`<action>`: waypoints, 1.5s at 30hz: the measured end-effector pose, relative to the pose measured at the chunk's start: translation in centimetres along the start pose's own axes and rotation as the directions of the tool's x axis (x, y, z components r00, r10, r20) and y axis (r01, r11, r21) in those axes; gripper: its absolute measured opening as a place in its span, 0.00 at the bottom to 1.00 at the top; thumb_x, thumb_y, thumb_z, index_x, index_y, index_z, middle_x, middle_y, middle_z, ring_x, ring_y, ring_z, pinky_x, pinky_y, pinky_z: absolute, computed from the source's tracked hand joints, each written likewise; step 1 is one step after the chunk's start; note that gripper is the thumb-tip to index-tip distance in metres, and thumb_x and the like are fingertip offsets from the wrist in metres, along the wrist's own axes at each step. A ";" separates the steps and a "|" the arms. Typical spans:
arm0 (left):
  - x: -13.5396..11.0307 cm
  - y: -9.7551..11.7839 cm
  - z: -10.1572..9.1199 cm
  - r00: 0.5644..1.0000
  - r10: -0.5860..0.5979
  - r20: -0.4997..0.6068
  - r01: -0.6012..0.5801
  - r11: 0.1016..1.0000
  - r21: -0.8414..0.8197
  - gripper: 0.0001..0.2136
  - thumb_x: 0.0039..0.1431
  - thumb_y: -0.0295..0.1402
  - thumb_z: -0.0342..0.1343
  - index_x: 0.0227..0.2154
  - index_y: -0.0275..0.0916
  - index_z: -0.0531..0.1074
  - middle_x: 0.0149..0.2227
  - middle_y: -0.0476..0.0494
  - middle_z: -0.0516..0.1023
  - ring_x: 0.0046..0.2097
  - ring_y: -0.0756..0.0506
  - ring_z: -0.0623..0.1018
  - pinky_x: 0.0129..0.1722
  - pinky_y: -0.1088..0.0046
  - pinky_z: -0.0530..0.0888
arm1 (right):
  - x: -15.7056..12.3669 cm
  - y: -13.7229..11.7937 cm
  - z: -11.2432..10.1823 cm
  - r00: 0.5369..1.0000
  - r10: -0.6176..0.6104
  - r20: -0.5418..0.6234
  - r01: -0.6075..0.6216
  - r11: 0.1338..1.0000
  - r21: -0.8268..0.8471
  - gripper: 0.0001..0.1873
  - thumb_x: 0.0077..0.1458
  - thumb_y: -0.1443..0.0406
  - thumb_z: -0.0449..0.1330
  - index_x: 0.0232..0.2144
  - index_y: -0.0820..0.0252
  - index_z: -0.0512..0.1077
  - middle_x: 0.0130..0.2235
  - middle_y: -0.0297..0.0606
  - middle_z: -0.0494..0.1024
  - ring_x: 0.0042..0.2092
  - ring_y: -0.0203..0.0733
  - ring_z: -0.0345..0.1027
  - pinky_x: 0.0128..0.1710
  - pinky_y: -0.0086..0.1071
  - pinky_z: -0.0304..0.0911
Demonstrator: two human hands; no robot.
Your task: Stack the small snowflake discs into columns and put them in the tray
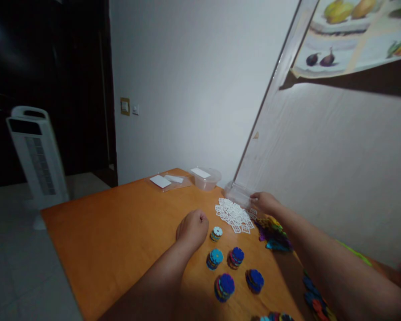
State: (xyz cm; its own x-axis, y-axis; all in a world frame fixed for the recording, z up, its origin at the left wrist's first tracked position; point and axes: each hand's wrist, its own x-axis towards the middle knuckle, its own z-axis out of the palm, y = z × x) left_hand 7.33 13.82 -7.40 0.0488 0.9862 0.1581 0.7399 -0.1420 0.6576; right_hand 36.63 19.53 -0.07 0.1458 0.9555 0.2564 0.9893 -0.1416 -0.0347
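Observation:
My left hand (pixel 193 228) rests on the orange table as a closed fist, and nothing shows between its fingers. Just right of it stands a short stack of small notched discs (pixel 216 233) with a white one on top. My right hand (pixel 264 202) reaches to the far right edge, its fingers closed on the rim of a clear plastic container (pixel 238 194). Right in front of that container lies a spread pile of white lattice pieces (pixel 233 214). Below my right wrist is a heap of multicoloured pieces (pixel 274 234).
More disc stacks stand nearby: a light blue-topped one (pixel 215 258) and several dark blue-topped ones (pixel 235 257). Towards the back are a clear round tub (pixel 205 179) and a clear bag with white cards (pixel 169 180). Walls border the table's far and right sides.

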 end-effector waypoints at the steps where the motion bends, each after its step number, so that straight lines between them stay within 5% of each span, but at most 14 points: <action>1: 0.0 0.0 0.0 1.000 -0.002 -0.002 0.002 1.000 0.003 0.10 0.62 0.37 0.48 0.32 0.43 0.74 0.39 0.46 0.80 0.35 0.46 0.75 0.29 0.72 0.59 | 0.1 0.0 0.0 1.000 -0.006 0.016 0.006 1.000 -0.001 0.15 0.55 0.60 0.59 0.39 0.58 0.83 0.40 0.45 0.84 0.42 0.46 0.77 0.40 0.29 0.64; 17: -0.1 0.1 0.0 1.000 -0.012 -0.001 0.012 1.000 0.010 0.10 0.61 0.36 0.48 0.31 0.43 0.74 0.39 0.45 0.81 0.35 0.46 0.75 0.29 0.72 0.60 | -0.4 0.0 0.5 0.996 0.008 0.094 0.008 0.987 -0.162 0.19 0.62 0.61 0.50 0.42 0.62 0.79 0.44 0.52 0.82 0.44 0.49 0.75 0.37 0.32 0.61; 30: -0.1 0.1 0.0 1.000 -0.020 0.003 0.020 1.000 0.020 0.10 0.62 0.36 0.48 0.32 0.43 0.74 0.40 0.45 0.81 0.36 0.46 0.75 0.30 0.72 0.61 | -1.1 -0.7 0.7 0.990 0.073 -0.120 -0.097 0.973 -0.209 0.22 0.64 0.57 0.45 0.43 0.58 0.77 0.45 0.50 0.81 0.43 0.50 0.76 0.33 0.34 0.62; 45: -0.1 0.1 0.0 1.000 -0.014 0.000 0.014 1.000 0.008 0.10 0.60 0.36 0.48 0.31 0.44 0.74 0.37 0.46 0.80 0.35 0.46 0.75 0.29 0.72 0.60 | -1.8 0.1 0.6 0.922 0.218 -0.319 -0.232 0.973 -0.007 0.24 0.65 0.55 0.45 0.50 0.59 0.75 0.44 0.51 0.80 0.43 0.51 0.75 0.33 0.35 0.60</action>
State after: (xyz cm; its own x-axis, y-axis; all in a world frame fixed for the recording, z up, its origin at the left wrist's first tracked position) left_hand 7.38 13.69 -7.32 0.0381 0.9882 0.1485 0.7457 -0.1270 0.6541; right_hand 36.51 17.99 -1.15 0.3489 0.7681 0.5369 0.9284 -0.3614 -0.0863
